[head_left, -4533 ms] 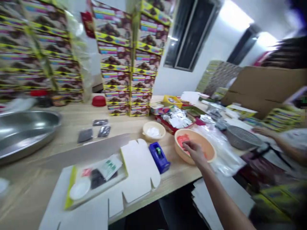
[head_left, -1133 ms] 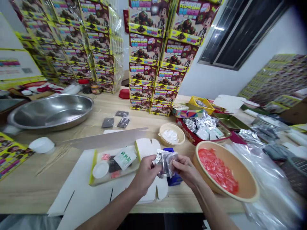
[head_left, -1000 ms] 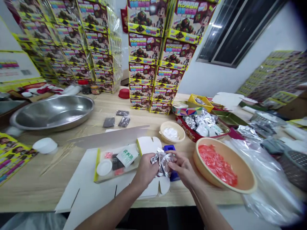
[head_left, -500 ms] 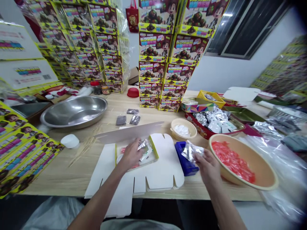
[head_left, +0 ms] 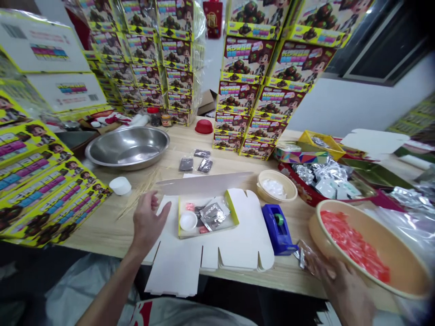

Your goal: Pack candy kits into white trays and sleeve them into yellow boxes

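My left hand [head_left: 149,222] is open, its thumb and fingers spread, over the left edge of the flat white cardboard [head_left: 246,246]. Just right of it lies an open yellow-edged box [head_left: 234,213]. Inside are a silver foil packet [head_left: 214,215], a small white round cup [head_left: 188,221], and red and dark pieces partly covered by the packet. Low on the right, my right hand [head_left: 346,290] is closed on a second foil packet [head_left: 303,258], somewhat blurred. This hand is beside the big beige basin [head_left: 317,226] of red-wrapped pieces [head_left: 353,244]. A blue tape dispenser [head_left: 277,231] stands to its left.
Thin wooden sticks [head_left: 141,194] and a white cap [head_left: 120,185] lie left, near a steel basin [head_left: 127,147]. Dark packets [head_left: 186,164] and a small beige bowl [head_left: 277,185] are behind the box. Stacked printed boxes [head_left: 243,95] rise at the back; a red tray [head_left: 295,188] holds foil packets.
My left hand has left the open box and moved left, leaving the foil packet there. My right hand, with its packet, has moved down and right. The view has shifted.
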`<state>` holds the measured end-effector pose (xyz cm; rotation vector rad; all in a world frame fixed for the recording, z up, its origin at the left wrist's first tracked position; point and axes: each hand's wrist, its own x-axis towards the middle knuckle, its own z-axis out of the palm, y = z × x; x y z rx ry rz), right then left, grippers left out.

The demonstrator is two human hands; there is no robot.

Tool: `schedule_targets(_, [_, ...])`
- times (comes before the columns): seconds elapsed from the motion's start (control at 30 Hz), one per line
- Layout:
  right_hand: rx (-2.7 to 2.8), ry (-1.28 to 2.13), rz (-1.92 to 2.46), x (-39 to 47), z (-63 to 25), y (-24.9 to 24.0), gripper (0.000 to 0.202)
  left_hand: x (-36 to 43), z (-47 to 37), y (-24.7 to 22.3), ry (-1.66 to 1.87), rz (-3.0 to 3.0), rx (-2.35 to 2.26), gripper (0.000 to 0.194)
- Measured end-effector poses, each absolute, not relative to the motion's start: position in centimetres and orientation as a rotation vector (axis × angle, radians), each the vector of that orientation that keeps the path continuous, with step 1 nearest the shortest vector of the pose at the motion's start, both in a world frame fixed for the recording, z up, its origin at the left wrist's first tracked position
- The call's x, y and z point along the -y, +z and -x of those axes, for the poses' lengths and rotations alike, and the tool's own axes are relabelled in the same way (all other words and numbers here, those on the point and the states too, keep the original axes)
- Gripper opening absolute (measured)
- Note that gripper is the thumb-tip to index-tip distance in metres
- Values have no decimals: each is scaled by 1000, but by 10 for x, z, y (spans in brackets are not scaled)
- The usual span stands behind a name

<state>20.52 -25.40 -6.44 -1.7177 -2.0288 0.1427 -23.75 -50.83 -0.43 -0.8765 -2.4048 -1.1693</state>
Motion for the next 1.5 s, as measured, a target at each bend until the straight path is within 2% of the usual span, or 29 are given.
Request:
schedule_targets(0.07, [2152, 114, 1486, 249, -178, -40, 47, 503, 255, 4, -1244, 841, 2524, 54])
schedule_targets(0.13, [2211, 340, 1251, 241, -135, -16, 46, 496, 268, 13, -1254, 900, 2662, 57])
schedule_targets(0.23, [2226, 871, 933, 225, -55, 13, 48, 486, 279, 25, -1176, 1111, 2788, 40])
schedule_targets(0.33, [2329, 1089, 685, 208, 16, 28, 57, 483, 281, 29, -1014, 1279, 2784, 30])
schedule_targets(0.4, [2431, 1125, 572, 197, 46, 33, 49, 485, 283, 27, -914, 1312, 2745, 28])
schedule_targets(0.5, [2554, 1107, 457, 186, 65, 40, 26, 489, 288, 21, -904, 1455, 2633, 27])
schedule_targets(0.63, [2759, 1013, 360, 185, 63, 44, 23, 490, 291, 16, -913, 1593, 2534, 26])
schedule_targets(0.77, [2778, 834, 418, 205, 64, 31, 17, 476, 269, 13, -1006, 1345, 2581, 31])
schedule_targets(0.9, [2666, 1005, 721, 234, 66, 14, 21, 465, 232, 1, -1050, 1135, 2660, 28])
schedule_targets(1.0, [2578, 1119, 667, 251, 54, -3, 21, 476, 216, -16, -1179, 1275, 2616, 31])
schedule_targets(1.03, [2568, 1135, 566, 255, 48, -11, 24, 483, 215, -22, -1236, 1391, 2579, 34])
schedule_targets(1.1, [2559, 1165, 398, 262, 32, -31, 41, 499, 215, -36, -1272, 1636, 2529, 55])
schedule_targets(1.17, [2560, 1152, 361, 267, 19, -50, 61, 513, 216, -50, -1180, 1800, 2505, 77])
schedule_targets(1.2, [2559, 1135, 357, 269, 15, -58, 70, 519, 217, -56, -1118, 1843, 2488, 82])
schedule_targets(1.3, [2520, 1160, 246, 275, 8, -64, 87, 523, 222, -64, -1065, 1916, 2380, 73])
schedule_targets(1.37, [2490, 1262, 122, 278, 10, -52, 93, 518, 232, -57, -1176, 1926, 2337, 63])
schedule_targets(1.43, [2493, 1317, 73, 278, 14, -34, 95, 508, 244, -41, -1360, 1851, 2400, 54])
schedule_targets(1.5, [2505, 1288, 153, 274, 22, -18, 86, 498, 254, -21, -1622, 1696, 2533, 47])
